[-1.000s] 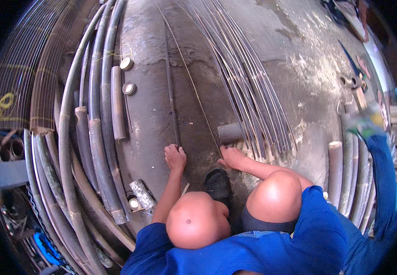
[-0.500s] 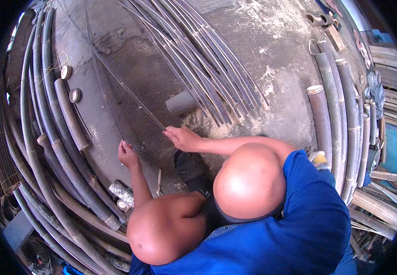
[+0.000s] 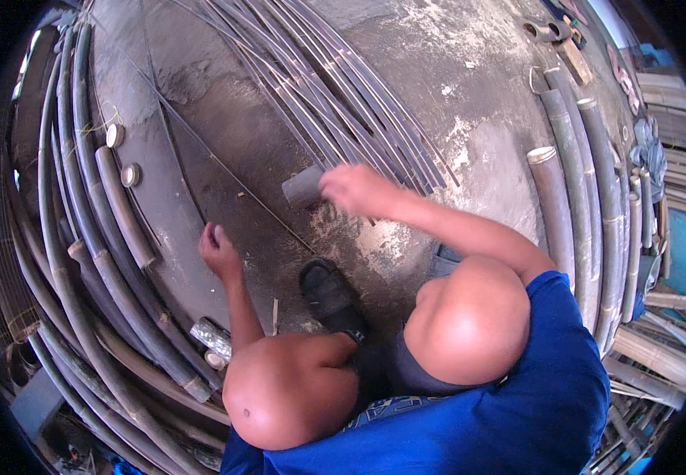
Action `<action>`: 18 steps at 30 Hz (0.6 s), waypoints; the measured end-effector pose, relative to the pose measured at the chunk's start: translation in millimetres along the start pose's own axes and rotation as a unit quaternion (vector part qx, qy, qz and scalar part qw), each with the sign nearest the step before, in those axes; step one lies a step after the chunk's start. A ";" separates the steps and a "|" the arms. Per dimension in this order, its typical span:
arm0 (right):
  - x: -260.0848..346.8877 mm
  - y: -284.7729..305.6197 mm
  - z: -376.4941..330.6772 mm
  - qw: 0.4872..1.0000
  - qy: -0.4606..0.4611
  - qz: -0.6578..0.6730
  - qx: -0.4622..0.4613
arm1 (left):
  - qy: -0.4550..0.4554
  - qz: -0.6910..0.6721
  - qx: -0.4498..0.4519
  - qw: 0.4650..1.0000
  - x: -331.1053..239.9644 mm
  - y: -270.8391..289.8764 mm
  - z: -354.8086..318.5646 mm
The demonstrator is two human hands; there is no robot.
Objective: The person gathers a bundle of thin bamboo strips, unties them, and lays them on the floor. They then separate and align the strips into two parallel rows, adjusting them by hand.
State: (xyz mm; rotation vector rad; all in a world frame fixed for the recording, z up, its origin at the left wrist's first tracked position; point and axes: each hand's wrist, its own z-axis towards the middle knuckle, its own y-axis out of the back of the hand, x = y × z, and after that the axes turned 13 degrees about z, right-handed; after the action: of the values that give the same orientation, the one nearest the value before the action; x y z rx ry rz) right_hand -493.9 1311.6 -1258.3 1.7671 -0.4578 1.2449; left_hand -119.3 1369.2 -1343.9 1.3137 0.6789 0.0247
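Note:
My left hand [image 3: 220,252] has its fingers curled at the near end of a long dark bamboo strip [image 3: 170,141], which runs away over the floor. My right hand [image 3: 351,190] is blurred by motion, so its fingers do not show clearly. It is over the near end of a short grey bamboo piece [image 3: 302,187], beside a bundle of long split bamboo strips [image 3: 335,87]. Another thin strip [image 3: 236,184] lies slanting across the floor, its near end by my dark sandal [image 3: 329,293].
Long bamboo poles [image 3: 81,166] line the left side, with short cut sections [image 3: 125,210] beside them. Thicker bamboo lengths [image 3: 557,198] stand along the right. A silvery cylinder [image 3: 211,336] lies near my left forearm.
My right hand has let go of the thin strip and moved forward and right toward the bundle. The strip now lies on the floor. My left hand has shifted slightly forward.

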 end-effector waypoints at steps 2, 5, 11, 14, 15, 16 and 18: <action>-28.7 35.6 -4.1 0.994 -0.036 -0.021 -0.104 | -0.059 -0.021 -0.005 0.998 -44.9 -1.9 8.0; -50.1 76.3 -4.9 0.985 -0.139 -0.092 -0.054 | -0.129 -0.078 0.029 0.988 -145.0 0.0 4.4; -40.0 69.8 4.9 0.977 -0.151 -0.149 -0.039 | -0.197 -0.106 0.129 0.966 -217.6 -62.5 21.5; -36.2 62.8 13.4 0.971 -0.170 -0.161 -0.044 | 0.016 -0.238 0.264 0.935 -237.6 -96.6 38.6; -31.0 59.5 18.4 0.974 -0.157 -0.154 -0.050 | 0.005 -0.221 0.228 0.948 -233.1 -111.4 44.5; -28.7 56.8 17.9 0.976 -0.150 -0.146 -0.059 | -0.008 -0.204 0.197 0.959 -234.1 -123.3 45.9; -25.8 64.1 7.3 0.973 -0.169 -0.134 -0.082 | 0.044 -0.230 0.201 0.951 -269.8 -116.4 45.7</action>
State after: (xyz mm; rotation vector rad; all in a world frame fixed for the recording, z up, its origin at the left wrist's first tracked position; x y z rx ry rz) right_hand -546.8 1266.9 -1252.6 1.8318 -0.4809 0.7009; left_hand -357.1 1191.7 -1323.8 1.5160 1.0938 -0.4578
